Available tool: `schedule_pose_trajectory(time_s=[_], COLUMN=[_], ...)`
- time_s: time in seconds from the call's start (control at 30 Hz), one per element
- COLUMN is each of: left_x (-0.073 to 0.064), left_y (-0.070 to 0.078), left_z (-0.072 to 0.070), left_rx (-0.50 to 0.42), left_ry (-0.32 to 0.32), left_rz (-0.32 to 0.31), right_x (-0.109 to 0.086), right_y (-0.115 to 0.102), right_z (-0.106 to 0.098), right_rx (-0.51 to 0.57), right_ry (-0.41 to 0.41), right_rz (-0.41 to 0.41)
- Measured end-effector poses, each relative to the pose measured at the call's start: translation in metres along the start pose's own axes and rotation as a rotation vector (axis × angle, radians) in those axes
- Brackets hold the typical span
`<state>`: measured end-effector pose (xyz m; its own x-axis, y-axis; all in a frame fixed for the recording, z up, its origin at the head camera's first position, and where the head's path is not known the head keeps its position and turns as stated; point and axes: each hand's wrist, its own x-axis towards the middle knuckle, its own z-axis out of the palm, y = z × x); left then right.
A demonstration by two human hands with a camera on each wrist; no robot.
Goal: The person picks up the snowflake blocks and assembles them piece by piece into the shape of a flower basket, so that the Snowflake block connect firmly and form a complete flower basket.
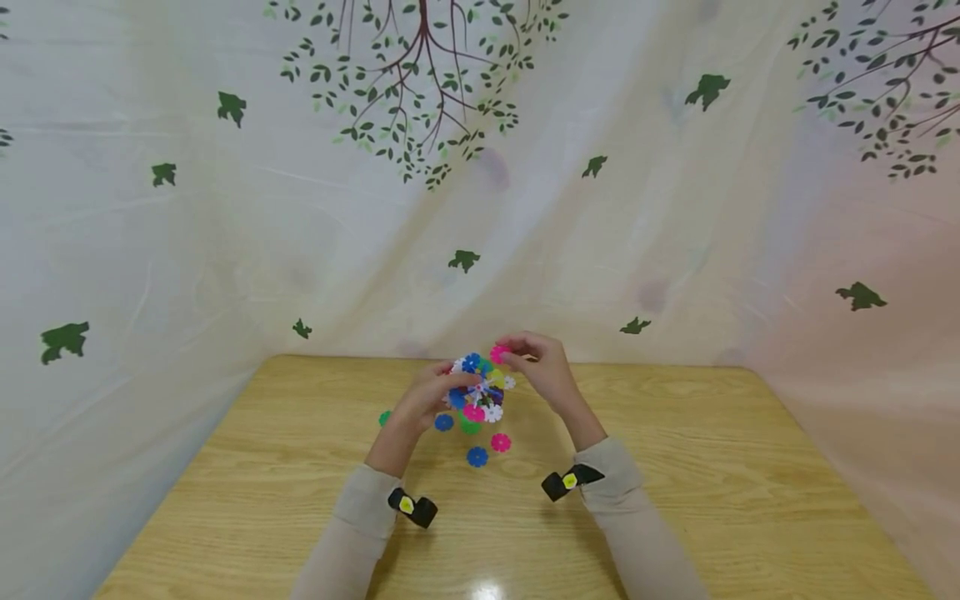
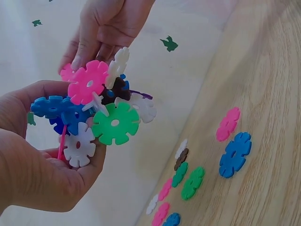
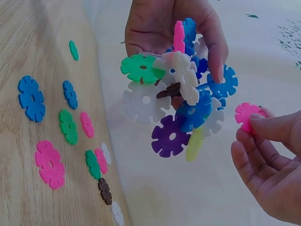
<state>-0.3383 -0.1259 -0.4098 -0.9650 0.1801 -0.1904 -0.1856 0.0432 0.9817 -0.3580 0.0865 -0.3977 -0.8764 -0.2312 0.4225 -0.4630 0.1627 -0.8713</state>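
Note:
My left hand [image 1: 422,402] holds a cluster of notched plastic snowflake discs [image 3: 190,110] joined edge to edge at many angles, in blue, white, green, pink, purple, brown and yellow. In the left wrist view the fingers and thumb curl around its near side, with a green disc [image 2: 126,128] and a white disc facing out. My right hand [image 1: 551,371] pinches a single pink snowflake disc [image 3: 244,116] between thumb and fingertips. That disc is beside the cluster, with a small gap showing in the right wrist view. Both hands are raised above the table.
Loose discs lie flat on the wooden table [image 1: 675,500] below the hands, among them a blue disc [image 1: 477,457], a pink disc [image 3: 49,165] and a green disc [image 3: 67,128]. A pale cloth [image 1: 525,250] printed with leaves hangs behind the table's far edge.

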Motion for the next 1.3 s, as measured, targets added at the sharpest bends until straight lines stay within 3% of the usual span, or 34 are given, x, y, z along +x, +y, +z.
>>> schedule_pose_trajectory(time_s=[0.4,0.53,0.77,0.87,1.3], left_x=[0.000,-0.001,-0.005,-0.005,-0.007], left_y=[-0.002,-0.002,0.001,0.002,0.002], left_z=[0.001,0.002,0.005,0.005,0.004], left_rx=[-0.012,-0.017,-0.031,-0.021,-0.036], left_ry=[-0.064,-0.061,-0.024,-0.015,-0.032], left_rz=[0.052,0.069,0.126,0.145,0.129], right_x=[-0.008,-0.007,-0.015,-0.015,-0.019], right_y=[-0.019,-0.008,-0.035,-0.034,-0.032], right_z=[0.011,0.012,0.021,0.024,0.031], right_rx=[-0.083,-0.081,0.000,0.023,0.038], right_ry=[-0.005,0.022,0.105,0.132,0.187], right_rz=[-0.053,-0.051,-0.040,-0.047,-0.118])
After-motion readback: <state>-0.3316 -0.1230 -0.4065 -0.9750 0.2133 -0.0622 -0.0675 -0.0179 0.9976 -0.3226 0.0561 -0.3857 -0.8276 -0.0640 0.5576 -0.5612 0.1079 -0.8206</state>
